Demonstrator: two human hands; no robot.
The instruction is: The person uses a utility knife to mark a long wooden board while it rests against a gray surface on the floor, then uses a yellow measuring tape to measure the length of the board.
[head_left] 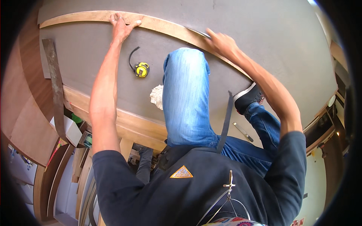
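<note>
A long, thin wooden strip (158,24) lies across the grey board (256,30) I kneel on, appearing curved in this view. My left hand (121,29) bears down on it left of the middle, fingertips at its far edge and thumb out to the side. Farther right, my right hand (223,43) is closed round a thin, pointed, grey blade-like tool (199,32). The tool's tip points left along the strip's far edge. The fingers partly hide the handle, so its exact kind cannot be told.
A yellow and black tape measure (141,70) with a strap lies left of my raised knee (186,71). Beside the knee is a whitish crumpled lump (157,96). A small knife-like tool (243,132) rests near my shoe (249,98). A dark flat strip (55,83) crosses the board's left edge.
</note>
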